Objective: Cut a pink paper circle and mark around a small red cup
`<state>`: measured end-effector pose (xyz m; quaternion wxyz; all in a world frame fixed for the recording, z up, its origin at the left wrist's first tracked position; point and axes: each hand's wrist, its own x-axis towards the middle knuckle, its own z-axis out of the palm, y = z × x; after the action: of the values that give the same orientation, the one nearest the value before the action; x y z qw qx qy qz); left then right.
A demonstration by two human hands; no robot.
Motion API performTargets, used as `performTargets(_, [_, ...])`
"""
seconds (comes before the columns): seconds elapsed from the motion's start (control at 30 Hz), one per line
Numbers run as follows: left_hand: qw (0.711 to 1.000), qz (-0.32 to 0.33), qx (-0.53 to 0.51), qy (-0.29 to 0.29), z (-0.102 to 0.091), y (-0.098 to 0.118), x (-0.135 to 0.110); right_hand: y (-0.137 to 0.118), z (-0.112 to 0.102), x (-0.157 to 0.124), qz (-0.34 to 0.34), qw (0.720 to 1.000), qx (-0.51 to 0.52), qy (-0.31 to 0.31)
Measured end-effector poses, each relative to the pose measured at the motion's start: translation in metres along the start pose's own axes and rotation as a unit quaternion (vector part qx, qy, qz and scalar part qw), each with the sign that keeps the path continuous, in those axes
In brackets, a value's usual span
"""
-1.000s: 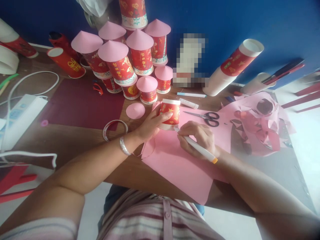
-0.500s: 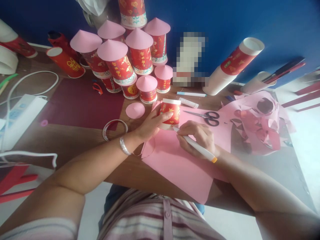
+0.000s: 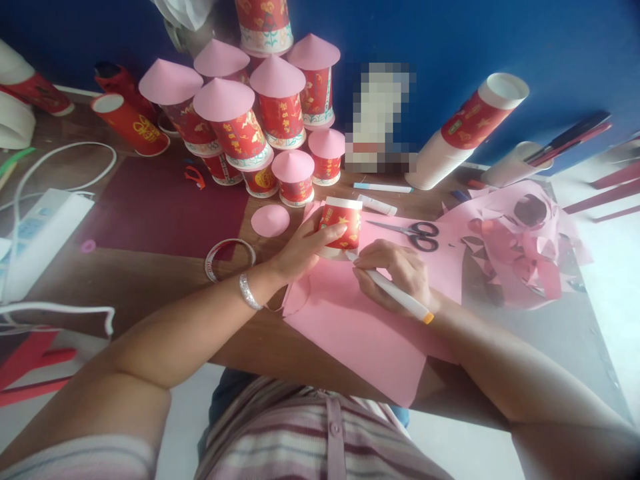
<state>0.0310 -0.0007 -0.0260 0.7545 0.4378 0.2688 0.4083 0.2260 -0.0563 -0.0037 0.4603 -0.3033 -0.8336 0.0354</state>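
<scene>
My left hand (image 3: pixel 305 248) is closed around a red paper cup (image 3: pixel 345 217) with gold patterns and white bands at both ends. Between the fingers of my right hand (image 3: pixel 395 270) is a white marker pen (image 3: pixel 403 298) with an orange end, its tip at the lower white band of the cup. Both hands are over pink paper sheets (image 3: pixel 370 340). A pair of scissors (image 3: pixel 423 237) with dark handles lies just beyond my right hand. To the left of the cup lies a pink paper cone (image 3: pixel 270 220).
Several red cups with pink cone tops (image 3: pixel 273 80) stand stacked at the back. A tape roll (image 3: pixel 230 260) lies beside my left wrist. Pink paper scraps (image 3: pixel 525 247) are heaped at right, near a tall stack of cups (image 3: pixel 470 130). A white power strip (image 3: pixel 50 233) is far left.
</scene>
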Motion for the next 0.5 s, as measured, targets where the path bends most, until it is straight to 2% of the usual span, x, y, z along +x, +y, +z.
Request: performTargets(0.5, [1.0, 0.006, 0.007, -0.005, 0.0004, 0.0002, 0.0003, 0.0011, -0.0012, 0.0004, 0.003, 1.0, -0.025, 0.004])
